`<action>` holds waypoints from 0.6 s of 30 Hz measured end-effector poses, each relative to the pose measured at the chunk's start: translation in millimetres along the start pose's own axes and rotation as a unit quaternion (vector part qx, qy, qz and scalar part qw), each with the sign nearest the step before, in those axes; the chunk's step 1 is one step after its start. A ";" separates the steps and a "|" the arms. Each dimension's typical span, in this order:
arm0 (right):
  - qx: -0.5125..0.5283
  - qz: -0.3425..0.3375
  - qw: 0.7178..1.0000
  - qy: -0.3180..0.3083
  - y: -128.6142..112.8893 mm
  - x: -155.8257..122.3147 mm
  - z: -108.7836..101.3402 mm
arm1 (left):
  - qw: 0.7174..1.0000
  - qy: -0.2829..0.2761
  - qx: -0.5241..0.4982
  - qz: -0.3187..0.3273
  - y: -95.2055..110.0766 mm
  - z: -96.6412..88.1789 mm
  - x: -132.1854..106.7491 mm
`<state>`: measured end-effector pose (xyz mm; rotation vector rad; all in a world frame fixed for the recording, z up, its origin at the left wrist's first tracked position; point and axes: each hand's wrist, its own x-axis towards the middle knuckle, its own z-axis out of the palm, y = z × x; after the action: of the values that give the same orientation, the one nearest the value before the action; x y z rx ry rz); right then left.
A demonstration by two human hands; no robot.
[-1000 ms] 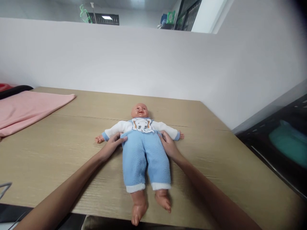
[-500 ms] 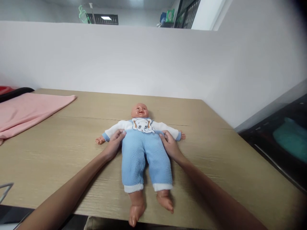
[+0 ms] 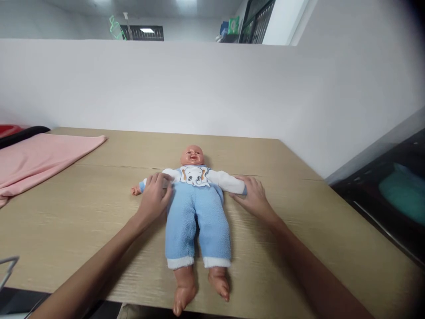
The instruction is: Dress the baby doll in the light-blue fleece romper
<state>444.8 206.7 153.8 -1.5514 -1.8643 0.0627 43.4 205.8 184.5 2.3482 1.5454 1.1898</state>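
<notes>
— Where are the hands?
— The left hand (image 3: 154,197) lies flat, fingers loosely spread, on one white sleeve of the doll (image 3: 196,208). The right hand (image 3: 254,198) rests flat over the other cuff.
— And the doll?
— It lies on its back in the middle of the surface (image 3: 83,212), feet at the near edge. A pink cloth (image 3: 40,155) lies well apart, far left.

A folded pink cloth (image 3: 40,155) lies at nine o'clock on the light wooden table (image 3: 299,230). At three o'clock, a dark glossy surface (image 3: 372,195) shows a teal shape (image 3: 403,197).
</notes>
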 end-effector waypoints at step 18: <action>0.421 0.016 0.905 0.052 -28.1 -4.7 16.6 | 0.979 -0.171 0.045 0.102 97.7 74.3 92.0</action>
<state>412.3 201.0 151.9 -0.9420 -1.4184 0.6918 180.8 257.4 229.1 2.6481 1.2943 0.7025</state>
